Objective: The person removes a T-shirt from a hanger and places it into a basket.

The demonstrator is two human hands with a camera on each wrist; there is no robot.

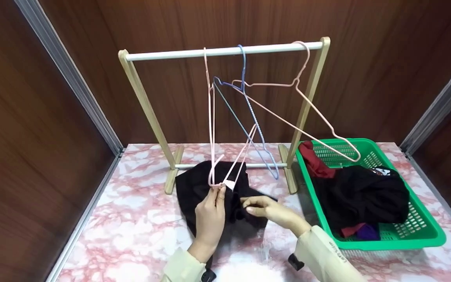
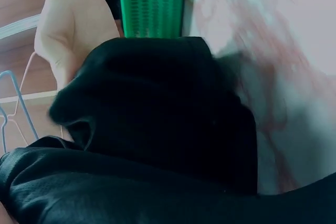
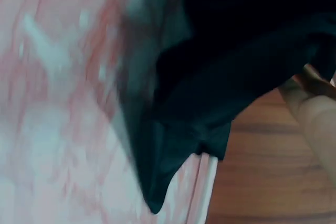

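A pink hanger (image 1: 210,117) hangs from the rack's rod, seen nearly edge-on. My left hand (image 1: 211,215) pinches its lower end between thumb and fingertips, close against a black garment (image 1: 198,184) with a white tag (image 1: 229,184). Whether those fingers also catch the cloth, I cannot tell. To the right, my right hand (image 1: 274,213) pinches a bunched edge of the black garment, which hangs over the tabletop. Dark cloth (image 2: 157,108) covers most of the left wrist view, with the right hand at its upper left. In the right wrist view, the left hand (image 3: 315,114) shows beside the cloth (image 3: 226,82).
A wooden rack (image 1: 143,98) with a white rod (image 1: 170,55) stands behind the hands. A blue hanger (image 1: 262,137) and another pink hanger (image 1: 323,113) hang from it. At right, a green basket (image 1: 390,244) holds black, red and purple clothes.
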